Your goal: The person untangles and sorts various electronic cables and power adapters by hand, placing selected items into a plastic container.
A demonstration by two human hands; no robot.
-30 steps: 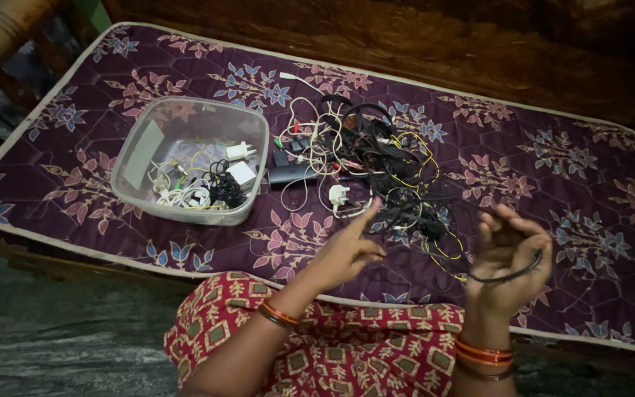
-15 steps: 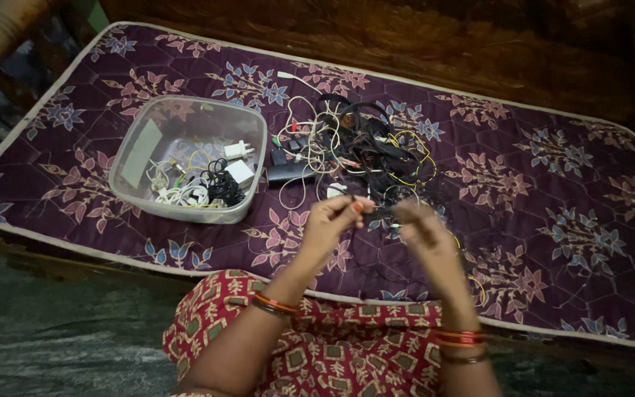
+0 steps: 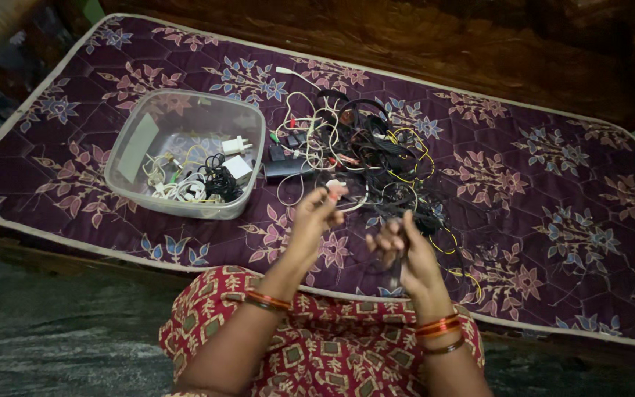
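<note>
The right hand (image 3: 403, 246) has its fingers (image 3: 385, 242) curled shut around a dark cable (image 3: 397, 270), bunched in the fist. What shows of the cable hangs out below the palm toward the near edge, so its long axis runs roughly near to far, the free end pointing at the person. The picture is blurred here, so its full run cannot be traced.

The left hand (image 3: 314, 217) is raised just left of the right one, apart from it. Its fingertips are pinched narrow; whether they grip a strand of the cable cannot be told.

Both hands hover above the near part of a purple flowered mattress (image 3: 553, 191). Just beyond them lies a tangle of wires (image 3: 365, 158), black, white and yellow, with a white plug (image 3: 336, 187) at its near side and a dark flat adapter (image 3: 288, 170) at its left.

Farther left sits a clear plastic tub (image 3: 137, 143), holding coiled white and black leads and a white charger (image 3: 237, 145).

Orange bangles (image 3: 439, 327) ring the right wrist, and a red patterned garment (image 3: 317, 345) covers the lap at the near edge.
</note>
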